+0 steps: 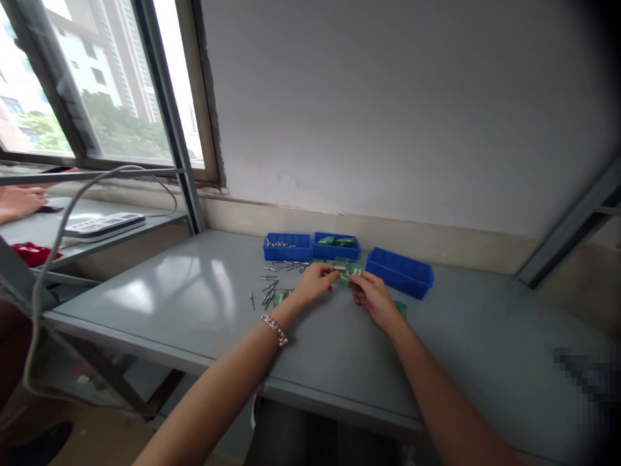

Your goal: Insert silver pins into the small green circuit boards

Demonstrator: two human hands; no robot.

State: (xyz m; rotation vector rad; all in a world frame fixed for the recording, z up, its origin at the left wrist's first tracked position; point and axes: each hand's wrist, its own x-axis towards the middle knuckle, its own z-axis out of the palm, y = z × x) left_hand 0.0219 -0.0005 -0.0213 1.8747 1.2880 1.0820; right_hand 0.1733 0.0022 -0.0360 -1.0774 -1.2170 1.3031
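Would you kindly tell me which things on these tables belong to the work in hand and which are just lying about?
In the work:
left hand and right hand on the green parts
metal pins
three blue bins

Lying about:
white keypad
grey cable
red item
another person's hand

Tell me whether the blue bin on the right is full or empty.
Cannot tell for certain: the right blue bin sits angled on the grey table, and no contents rise above its rim, but its floor is hidden.
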